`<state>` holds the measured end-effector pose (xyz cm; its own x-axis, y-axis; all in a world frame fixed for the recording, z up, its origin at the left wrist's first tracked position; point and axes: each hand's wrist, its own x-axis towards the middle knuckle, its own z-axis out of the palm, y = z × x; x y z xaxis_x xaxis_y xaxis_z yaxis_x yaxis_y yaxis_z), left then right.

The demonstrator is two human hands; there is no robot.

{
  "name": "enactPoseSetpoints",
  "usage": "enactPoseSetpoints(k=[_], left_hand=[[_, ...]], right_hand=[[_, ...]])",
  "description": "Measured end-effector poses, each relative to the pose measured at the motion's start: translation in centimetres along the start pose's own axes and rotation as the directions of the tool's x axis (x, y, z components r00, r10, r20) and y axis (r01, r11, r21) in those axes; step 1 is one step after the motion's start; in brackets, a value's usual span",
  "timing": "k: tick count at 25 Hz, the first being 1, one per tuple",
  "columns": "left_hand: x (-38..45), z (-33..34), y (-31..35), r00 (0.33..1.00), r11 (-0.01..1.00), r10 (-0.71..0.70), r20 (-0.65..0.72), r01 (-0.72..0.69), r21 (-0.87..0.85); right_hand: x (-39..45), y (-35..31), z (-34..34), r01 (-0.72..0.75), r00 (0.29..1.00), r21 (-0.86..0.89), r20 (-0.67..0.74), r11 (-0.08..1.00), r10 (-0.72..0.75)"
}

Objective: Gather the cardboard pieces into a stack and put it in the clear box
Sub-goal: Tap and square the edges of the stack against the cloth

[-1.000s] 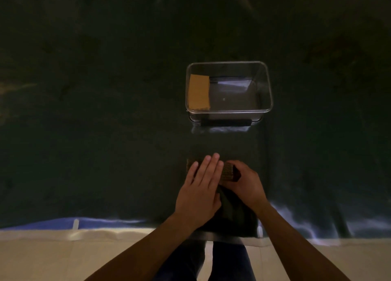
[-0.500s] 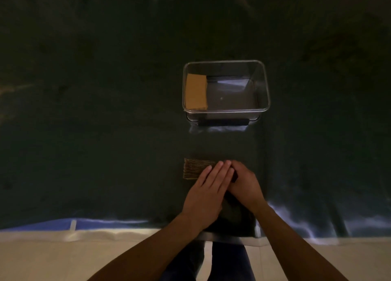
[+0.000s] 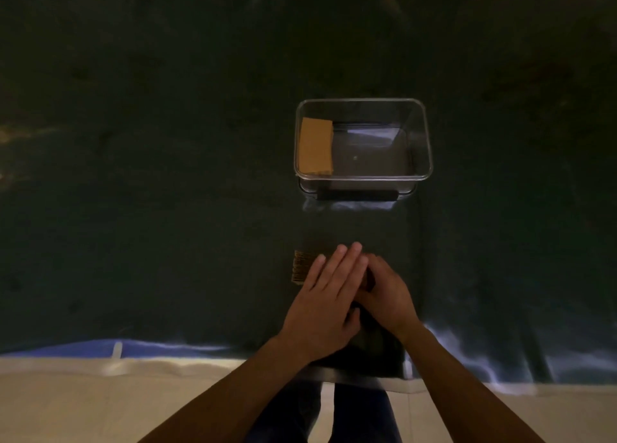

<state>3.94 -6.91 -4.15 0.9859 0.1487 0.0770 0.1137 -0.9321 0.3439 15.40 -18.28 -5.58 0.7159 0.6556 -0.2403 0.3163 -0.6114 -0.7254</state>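
- Two bare hands work near the front edge of the desk, touching each other over one stack of cardboard pieces (image 3: 302,266).
- Left hand (image 3: 325,304) lies flat, palm down, fingers straight and held together, pointing up and to the right; it presses on top of the stack and grips nothing.
- Only the left end of that stack shows past the fingers: a dim brown block with fine layered lines along its side, lying flat on the dark cloth (image 3: 150,175). How many pieces it holds cannot be counted in this poor light.
- Right hand (image 3: 387,292) is curled at the stack's right end, fingers bent inward under the left fingertips; it seems to pinch that end, though the contact is hidden in shadow.
- Both forearms come in from the bottom, angled toward each other.
- One clear box (image 3: 429,155) stands farther back on the cloth, well apart from the hands and slightly to their right, open at the top.
- One tan cardboard piece (image 3: 315,146) lies inside it against the left wall, lighter and brighter than the stack, with its flat face up; more pieces may lie under it.
- One cloth covers the desk; a pale floor (image 3: 83,406) shows below its front edge.
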Motion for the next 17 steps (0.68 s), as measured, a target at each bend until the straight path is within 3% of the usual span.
enactPoseSetpoints(k=[2, 4, 6, 8, 10, 11, 14, 17], left_hand=[[-0.7, -1.1, -1.8, 0.966, 0.928, -0.217, -0.142, 0.159, -0.337], [-1.5, -2.0, -4.2, 0.829, 0.651, -0.54, -0.146, 0.302, -0.696], [-1.7, -2.1, -4.7, 0.726, 0.378, -0.687, -0.03, 0.322, -0.868], [-1.6, -1.5, -3.7, 0.782, 0.278, -0.616, 0.093, 0.326, -0.904], [-1.9, -0.9, -3.0, 0.851, 0.322, -0.5, 0.159, 0.354, -0.878], [-1.8, -0.7, -3.2, 0.844, 0.293, -0.505, 0.183, 0.367, -0.883], [-1.3, -0.8, -3.9, 0.753, 0.054, -0.596, 0.28, 0.385, -0.921], [-1.8, -0.6, -3.7, 0.798, 0.115, -0.481, 0.363, 0.469, -0.876]], right_hand=[[0.1, 0.1, -0.1, 0.0, 1.0, -0.011, 0.016, 1.0, 0.0], [0.0, 0.2, -0.1, 0.006, 1.0, -0.034, 0.021, 0.999, -0.006], [-0.2, 0.1, 0.0, 0.019, 1.0, -0.045, 0.01, 0.999, -0.019], [-0.2, 0.2, 0.1, 0.022, 1.0, -0.055, 0.002, 0.998, -0.022], [-0.2, 0.1, 0.2, 0.021, 1.0, -0.074, 0.005, 0.997, -0.021], [-0.2, 0.1, 0.2, 0.018, 1.0, -0.076, 0.011, 0.997, -0.018], [-0.1, 0.1, 0.3, 0.006, 1.0, -0.067, 0.016, 0.998, -0.005], [0.0, 0.0, 0.4, 0.01, 1.0, -0.07, 0.015, 0.997, -0.009]])
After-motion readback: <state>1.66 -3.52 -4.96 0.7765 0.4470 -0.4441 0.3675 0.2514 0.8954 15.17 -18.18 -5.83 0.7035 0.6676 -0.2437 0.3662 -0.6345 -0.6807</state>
